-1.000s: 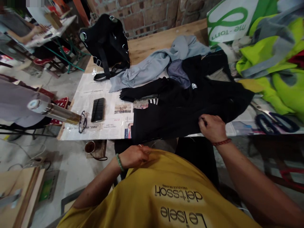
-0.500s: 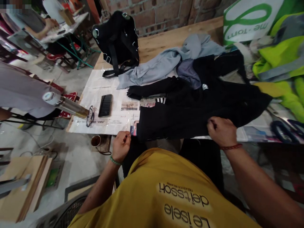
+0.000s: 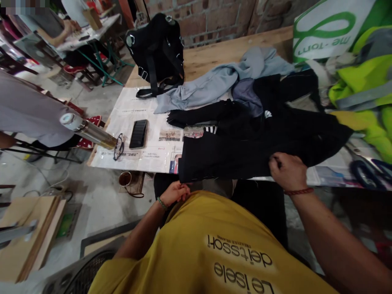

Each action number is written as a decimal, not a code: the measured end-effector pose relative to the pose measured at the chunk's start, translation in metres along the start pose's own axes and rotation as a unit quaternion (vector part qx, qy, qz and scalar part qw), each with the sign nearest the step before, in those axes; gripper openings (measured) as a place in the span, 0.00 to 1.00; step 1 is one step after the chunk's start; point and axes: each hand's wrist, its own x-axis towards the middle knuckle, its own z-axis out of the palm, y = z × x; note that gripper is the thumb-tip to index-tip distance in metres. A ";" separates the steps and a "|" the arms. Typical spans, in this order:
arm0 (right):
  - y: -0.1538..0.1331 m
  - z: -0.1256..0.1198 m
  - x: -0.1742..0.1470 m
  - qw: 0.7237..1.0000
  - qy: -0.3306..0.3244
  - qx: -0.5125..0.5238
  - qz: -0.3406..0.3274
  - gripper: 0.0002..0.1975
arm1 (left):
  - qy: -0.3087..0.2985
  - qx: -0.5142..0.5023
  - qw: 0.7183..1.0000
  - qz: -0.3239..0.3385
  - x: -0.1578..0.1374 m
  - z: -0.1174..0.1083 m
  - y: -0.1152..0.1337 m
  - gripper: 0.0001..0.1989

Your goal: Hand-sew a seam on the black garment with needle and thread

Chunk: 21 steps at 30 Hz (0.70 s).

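Observation:
A black garment point(image 3: 226, 157), perhaps trousers, lies spread along the front edge of the table, with a few pale stitch-like marks near its lower edge. My right hand point(image 3: 288, 172) rests on its near edge, fingers curled and closed on the cloth. Just below the garment's left corner, in front of the table edge, is my left hand point(image 3: 176, 193). Its fingers are bent together; whatever they may hold is too small to tell. Large scissors point(image 3: 366, 173) with dark blue handles lie to the right of my right hand.
On the newspaper-covered table point(image 3: 150, 163) are a phone point(image 3: 139, 134), glasses point(image 3: 119, 147) and a steel flask point(image 3: 88, 130). Behind lie a grey cloth point(image 3: 202, 85), a black bag point(image 3: 156, 53), a green-white bag point(image 3: 327, 30) and yellow vests point(image 3: 364, 77). A person in grey point(image 3: 27, 110) is at left.
My left hand has moved right and slightly down, from beside the garment's left end to below its corner. My right hand stays on the cloth. The view has shifted slightly.

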 end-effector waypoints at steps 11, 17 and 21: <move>0.004 0.003 -0.001 1.000 0.002 -0.012 -0.012 0.08 | 0.085 0.332 0.929 0.143 -0.032 -0.034 0.017 0.14; 0.003 0.005 -0.002 0.999 0.008 -0.032 -0.031 0.09 | 0.147 0.354 0.905 0.185 -0.035 -0.040 0.008 0.14; 0.006 0.005 0.000 0.998 -0.001 -0.052 -0.034 0.09 | 0.182 0.349 0.900 0.189 -0.038 -0.040 0.006 0.14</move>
